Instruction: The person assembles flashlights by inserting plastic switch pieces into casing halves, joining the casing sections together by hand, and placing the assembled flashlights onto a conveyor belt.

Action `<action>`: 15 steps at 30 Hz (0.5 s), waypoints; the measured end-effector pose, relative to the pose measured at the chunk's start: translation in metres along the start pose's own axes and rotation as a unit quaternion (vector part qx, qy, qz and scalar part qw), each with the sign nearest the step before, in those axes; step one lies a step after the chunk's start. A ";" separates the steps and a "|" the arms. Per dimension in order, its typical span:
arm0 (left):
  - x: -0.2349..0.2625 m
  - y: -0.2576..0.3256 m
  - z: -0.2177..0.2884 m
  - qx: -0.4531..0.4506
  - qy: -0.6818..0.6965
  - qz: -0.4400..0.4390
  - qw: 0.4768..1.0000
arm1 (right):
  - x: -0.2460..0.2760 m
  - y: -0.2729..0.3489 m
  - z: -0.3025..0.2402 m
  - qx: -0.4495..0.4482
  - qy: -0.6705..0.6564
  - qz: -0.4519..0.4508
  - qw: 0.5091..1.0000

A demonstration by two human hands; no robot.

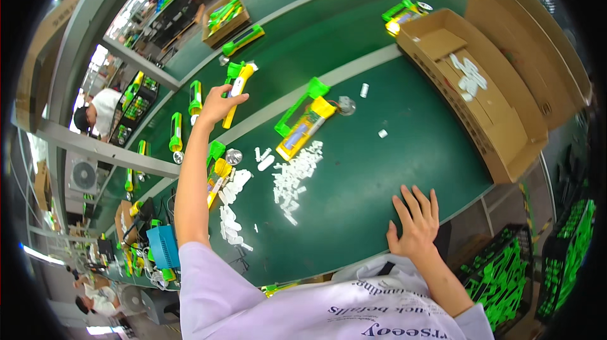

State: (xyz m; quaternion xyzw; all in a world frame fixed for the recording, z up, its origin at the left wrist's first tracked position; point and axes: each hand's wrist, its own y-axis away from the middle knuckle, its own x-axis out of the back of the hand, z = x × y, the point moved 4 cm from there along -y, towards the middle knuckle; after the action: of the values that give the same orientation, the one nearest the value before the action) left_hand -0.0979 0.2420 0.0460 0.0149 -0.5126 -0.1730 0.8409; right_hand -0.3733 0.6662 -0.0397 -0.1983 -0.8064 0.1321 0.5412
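My left hand (219, 103) reaches away from me over the far side of the bench. Its thumb and fingers are around a yellow-and-green flashlight body (242, 78) with a white strip along it. My right hand (416, 221) is spread over the near right of the green table (360, 188), holding nothing. Between the hands lies an opened flashlight (310, 126), its green handle shell beside the yellow body and a round clear lamp head (346, 105) at its end. Small white plastic parts (297, 176) are heaped below it. Another opened flashlight (218, 179) lies by my left forearm.
An open cardboard box (487, 119) with white pieces in it stands at the right. Beyond a pale divider, several flashlights (243, 40) line the green belt. A blue device (163, 246) sits at the left. Crates of green parts (502, 277) stand at lower right.
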 end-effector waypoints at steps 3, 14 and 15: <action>-0.031 0.061 0.064 -0.129 0.004 0.050 0.990 | 0.003 -0.002 0.000 -0.013 -0.011 -0.016 1.000; -0.204 0.282 0.180 -0.222 -0.047 -0.142 0.964 | -0.012 0.043 -0.011 -0.372 -0.821 -0.084 0.425; -0.205 0.289 0.178 -0.233 -0.027 -0.149 0.961 | -0.007 0.048 -0.009 -0.379 -0.821 -0.106 0.413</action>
State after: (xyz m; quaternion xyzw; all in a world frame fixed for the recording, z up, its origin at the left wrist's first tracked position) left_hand -0.2574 0.6036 0.0134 -0.1096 -0.4728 -0.4111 0.7717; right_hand -0.3542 0.7053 -0.0627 -0.0928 -0.8485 -0.1457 -0.5003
